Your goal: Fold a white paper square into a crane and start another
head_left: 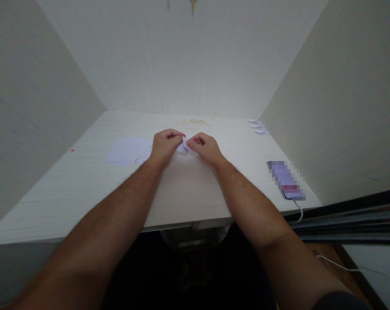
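Observation:
Between my two hands, just above the middle of the white desk, is a small piece of white paper [182,147] that looks folded. My left hand [165,147] pinches its left side between thumb and fingers. On the other side, my right hand [207,147] grips the paper the same way, thumb toward the middle. Beside my left wrist lies a stack of white paper sheets [129,150], partly hidden by that hand. Several small folded paper pieces [260,128] rest in the far right corner of the desk.
A phone [286,180] with a blurred screen lies at the desk's right side, a white cable [300,211] running from it over the edge. Walls close in the desk [188,193] at the back and both sides. A small red spot [72,150] marks the left edge.

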`<state>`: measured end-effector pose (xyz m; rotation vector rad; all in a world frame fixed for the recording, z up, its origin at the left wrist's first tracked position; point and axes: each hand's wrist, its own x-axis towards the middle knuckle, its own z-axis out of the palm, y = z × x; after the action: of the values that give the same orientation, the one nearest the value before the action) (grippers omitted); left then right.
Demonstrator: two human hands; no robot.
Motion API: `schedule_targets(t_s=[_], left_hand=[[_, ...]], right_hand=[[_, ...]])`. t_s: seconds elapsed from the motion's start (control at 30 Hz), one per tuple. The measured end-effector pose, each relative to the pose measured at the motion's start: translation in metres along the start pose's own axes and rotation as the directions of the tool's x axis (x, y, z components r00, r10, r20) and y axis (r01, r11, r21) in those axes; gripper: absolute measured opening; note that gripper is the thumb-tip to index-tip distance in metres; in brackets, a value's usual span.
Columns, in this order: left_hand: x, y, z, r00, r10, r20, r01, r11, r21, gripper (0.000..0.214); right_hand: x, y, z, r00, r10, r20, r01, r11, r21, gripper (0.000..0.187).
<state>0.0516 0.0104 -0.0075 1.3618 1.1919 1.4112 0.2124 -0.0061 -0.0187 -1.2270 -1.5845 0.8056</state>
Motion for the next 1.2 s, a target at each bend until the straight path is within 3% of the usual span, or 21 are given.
schedule_targets(t_s=[0.1, 0.2, 0.37, 0.57, 0.9, 1.2], left_hand=[[0.002, 0.001, -0.001, 0.994, 0.009, -0.109, 0.001, 0.996, 0.085, 0.018], [0.003, 0.001, -0.002, 0.994, 0.009, -0.108, 0.006, 0.990, 0.144, 0.018], [0.002, -0.002, -0.002, 1.000, 0.017, 0.008, -0.018, 0.987, 0.158, 0.013], [0.001, -0.003, -0.002, 0.990, -0.027, 0.142, 0.007, 0.990, 0.141, 0.009], [0.001, -0.004, -0.005, 0.988, -0.079, 0.130, 0.051, 0.977, 0.207, 0.004], [0.002, -0.001, -0.009, 0.972, -0.103, 0.210, 0.048, 0.967, 0.250, 0.007]], right_hand=[[-0.003, -0.005, 0.002, 0.996, -0.087, -0.005, 0.086, 0.989, -0.121, 0.051], [-0.006, -0.006, 0.003, 0.983, -0.180, 0.035, 0.183, 0.963, -0.199, 0.062], [-0.003, -0.002, 0.001, 0.973, -0.230, 0.008, 0.222, 0.925, -0.308, 0.022], [0.000, -0.003, -0.006, 0.981, -0.176, -0.082, 0.126, 0.899, -0.420, 0.027], [0.003, -0.002, -0.007, 0.994, -0.105, -0.021, 0.094, 0.948, -0.305, 0.024], [0.005, -0.001, -0.015, 0.997, -0.002, 0.082, 0.015, 0.988, -0.151, 0.017]])
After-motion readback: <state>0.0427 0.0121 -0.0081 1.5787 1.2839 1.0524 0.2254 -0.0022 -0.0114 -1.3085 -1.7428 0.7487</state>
